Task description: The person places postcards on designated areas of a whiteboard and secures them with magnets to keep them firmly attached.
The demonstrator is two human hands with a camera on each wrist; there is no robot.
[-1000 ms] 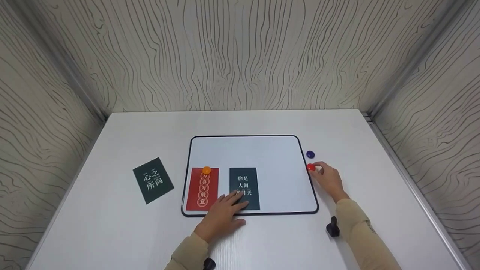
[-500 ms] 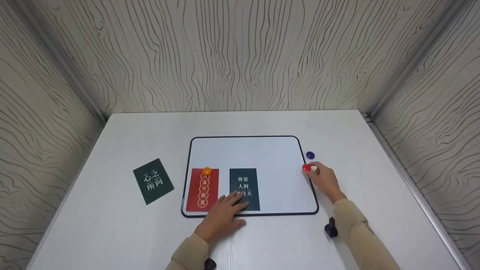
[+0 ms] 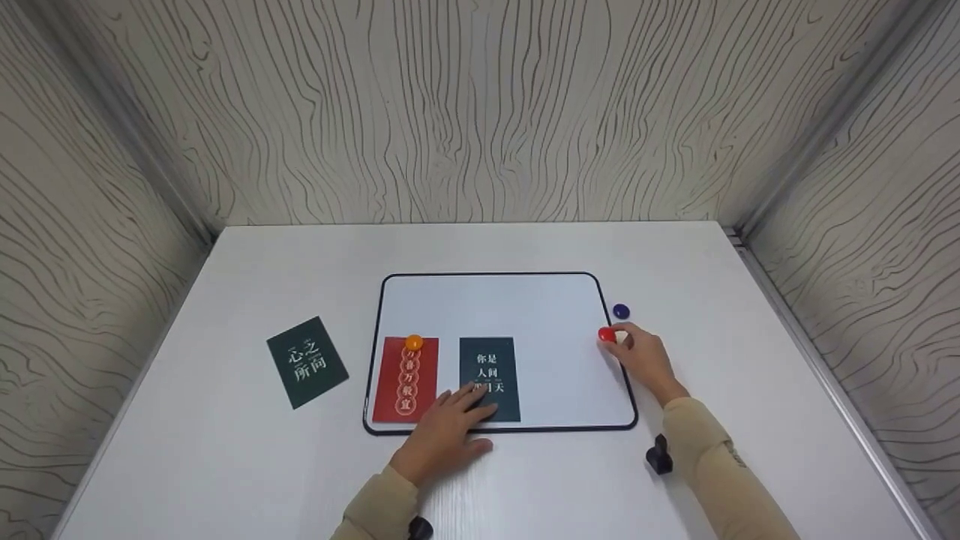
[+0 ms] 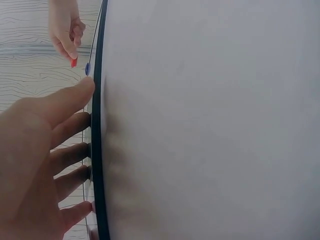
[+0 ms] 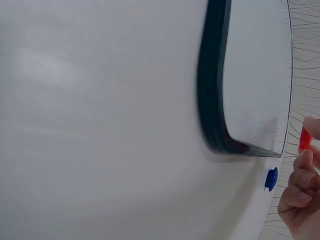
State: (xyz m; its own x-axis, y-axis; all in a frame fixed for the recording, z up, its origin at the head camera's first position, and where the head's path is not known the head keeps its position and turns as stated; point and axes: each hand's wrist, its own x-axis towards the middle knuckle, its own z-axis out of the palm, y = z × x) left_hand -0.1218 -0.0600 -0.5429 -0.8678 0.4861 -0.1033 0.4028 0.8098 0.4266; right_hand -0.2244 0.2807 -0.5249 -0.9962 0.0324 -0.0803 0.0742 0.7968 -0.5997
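Observation:
My left hand (image 3: 444, 433) lies with straight, spread fingers across the lower part of a dark green card (image 3: 497, 405) on a whiteboard (image 3: 559, 307), covering some of its white characters. Between thumb and fingertips, my right hand (image 3: 646, 361) pinches a round red magnet (image 3: 607, 334) over the board's right edge. In the right wrist view the red magnet (image 5: 305, 138) shows edge-on between the fingers. A red card (image 3: 386, 390) lies on the board's left side, with an orange magnet (image 3: 414, 343) on its top edge.
A blue magnet (image 3: 621, 311) sits on the white table (image 3: 187, 450), just outside the board's right edge. Left of the board lies another dark green card (image 3: 330, 375), tilted. Wood-patterned walls (image 3: 480, 112) enclose the table at the back and sides.
The right hand has moved a little to the left with the red magnet, from beside the board's edge to over it. The left hand has kept its place.

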